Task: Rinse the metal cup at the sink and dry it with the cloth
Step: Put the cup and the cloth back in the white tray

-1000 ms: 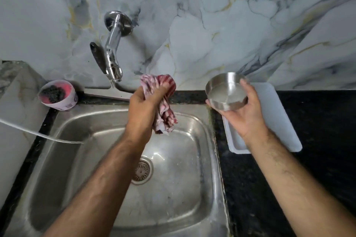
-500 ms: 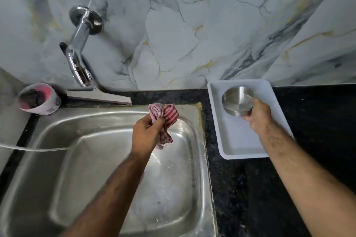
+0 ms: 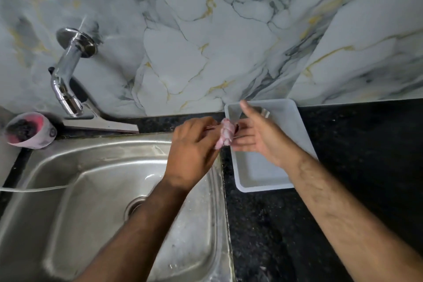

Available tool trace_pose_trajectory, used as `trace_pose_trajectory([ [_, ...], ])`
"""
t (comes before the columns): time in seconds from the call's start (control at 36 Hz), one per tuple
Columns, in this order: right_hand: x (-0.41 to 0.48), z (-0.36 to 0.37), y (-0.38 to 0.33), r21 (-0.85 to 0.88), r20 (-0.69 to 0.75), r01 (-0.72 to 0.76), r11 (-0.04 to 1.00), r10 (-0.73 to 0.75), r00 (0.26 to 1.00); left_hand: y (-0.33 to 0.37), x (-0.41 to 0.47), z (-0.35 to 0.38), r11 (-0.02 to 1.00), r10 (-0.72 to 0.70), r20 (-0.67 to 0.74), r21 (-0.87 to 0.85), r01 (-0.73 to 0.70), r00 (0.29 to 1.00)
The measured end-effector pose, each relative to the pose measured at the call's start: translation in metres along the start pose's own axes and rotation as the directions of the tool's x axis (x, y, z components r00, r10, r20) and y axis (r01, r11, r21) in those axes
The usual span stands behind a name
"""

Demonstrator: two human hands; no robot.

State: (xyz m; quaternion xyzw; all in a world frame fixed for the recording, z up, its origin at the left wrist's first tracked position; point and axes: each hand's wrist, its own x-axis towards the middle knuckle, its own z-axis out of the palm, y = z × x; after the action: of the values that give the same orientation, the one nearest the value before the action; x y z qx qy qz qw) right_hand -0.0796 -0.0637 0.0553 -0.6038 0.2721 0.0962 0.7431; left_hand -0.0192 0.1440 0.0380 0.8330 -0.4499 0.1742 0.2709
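Note:
My left hand [image 3: 194, 151] is shut on the bunched red-and-white cloth [image 3: 225, 135], holding it above the sink's right rim. My right hand [image 3: 258, 137] is spread open over the white tray [image 3: 263, 174], fingertips close to the cloth and blurred by motion. The metal cup [image 3: 264, 112] sits in the far end of the tray. My right hand hides most of it, so only a sliver of its rim shows. The steel sink [image 3: 91, 167] lies below my left forearm.
A chrome tap [image 3: 68, 75] juts from the marble wall at the far left. A pink-and-white cup holding a dark scrubber [image 3: 27, 130] stands at the sink's back left corner. A thin white tube [image 3: 34, 189] crosses the sink's left edge. Black granite counter [image 3: 354, 167] spreads to the right.
My right hand set the metal cup in the tray and let go, then opened toward the cloth. My left hand carried the cloth rightward to the sink's right rim.

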Motion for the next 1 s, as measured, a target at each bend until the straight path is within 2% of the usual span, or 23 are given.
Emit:
trace_pose_trajectory([
  [0.08, -0.014, 0.005, -0.013, 0.066, 0.044, 0.079, 0.995, -0.082, 0.996, 0.02, 0.016, -0.002, 0.988, 0.136, -0.006, 0.073, -0.135, 0.991],
  [0.14, -0.022, -0.003, -0.02, 0.065, 0.033, 0.153, 0.986, -0.156, 0.987, 0.024, 0.022, -0.005, 0.983, 0.181, 0.009, -0.018, -0.181, 0.983],
  [0.17, -0.026, -0.008, -0.023, 0.069, 0.041, 0.173, 0.982, -0.176, 0.983, 0.025, 0.024, -0.007, 0.978, 0.177, 0.024, -0.117, -0.173, 0.984],
  [0.25, -0.036, -0.027, -0.033, -0.006, 0.064, 0.23, 0.973, -0.229, 0.971, 0.032, 0.033, -0.014, 0.893, 0.026, 0.062, -0.451, 0.005, 0.998],
  [0.33, -0.045, -0.042, -0.041, -0.103, 0.094, 0.286, 0.953, -0.277, 0.956, 0.037, 0.046, -0.016, 0.736, -0.152, 0.141, -0.645, 0.207, 0.978],
  [0.42, -0.053, -0.057, -0.047, 0.011, 0.106, 0.307, 0.952, -0.307, 0.946, 0.032, 0.058, -0.008, 0.636, -0.197, 0.353, -0.664, 0.393, 0.915],
  [0.44, -0.055, -0.063, -0.049, 0.031, 0.087, 0.32, 0.947, -0.322, 0.943, 0.031, 0.06, -0.004, 0.573, -0.223, 0.417, -0.675, 0.465, 0.881],
  [0.53, -0.057, -0.082, -0.041, 0.007, -0.033, 0.327, 0.945, -0.327, 0.945, 0.028, 0.063, 0.008, 0.293, -0.209, 0.588, -0.725, 0.624, 0.781],
  [0.58, -0.055, -0.095, -0.026, -0.054, -0.13, 0.3, 0.952, -0.305, 0.944, 0.026, 0.062, 0.018, 0.197, -0.196, 0.674, -0.685, 0.702, 0.713],
  [0.64, -0.05, -0.105, -0.005, -0.159, -0.188, 0.238, 0.958, -0.266, 0.946, 0.026, 0.06, 0.034, 0.233, -0.238, 0.736, -0.59, 0.773, 0.634],
  [0.69, -0.043, -0.112, 0.02, -0.268, -0.242, 0.141, 0.953, -0.208, 0.948, 0.029, 0.058, 0.053, 0.432, -0.317, 0.747, -0.436, 0.79, 0.585],
  [0.75, -0.033, -0.116, 0.043, -0.42, -0.309, 0.047, 0.906, -0.192, 0.931, 0.035, 0.054, 0.075, 0.66, -0.378, 0.713, -0.239, 0.712, 0.59],
  [0.78, -0.027, -0.117, 0.054, -0.513, -0.332, 0.01, 0.859, -0.209, 0.92, 0.04, 0.052, 0.085, 0.725, -0.396, 0.696, -0.163, 0.669, 0.599],
  [0.86, -0.016, -0.113, 0.076, -0.716, -0.354, -0.067, 0.695, -0.277, 0.893, 0.051, 0.046, 0.112, 0.819, -0.408, 0.664, -0.037, 0.573, 0.626],
  [0.94, -0.004, -0.115, 0.089, -0.785, -0.384, -0.126, 0.607, -0.317, 0.867, 0.057, 0.044, 0.13, 0.892, -0.389, 0.635, 0.079, 0.445, 0.667],
  [1.0, 0.004, -0.118, 0.094, -0.833, -0.385, -0.179, 0.523, -0.317, 0.867, 0.06, 0.043, 0.137, 0.932, -0.359, 0.631, 0.203, 0.301, 0.687],
])
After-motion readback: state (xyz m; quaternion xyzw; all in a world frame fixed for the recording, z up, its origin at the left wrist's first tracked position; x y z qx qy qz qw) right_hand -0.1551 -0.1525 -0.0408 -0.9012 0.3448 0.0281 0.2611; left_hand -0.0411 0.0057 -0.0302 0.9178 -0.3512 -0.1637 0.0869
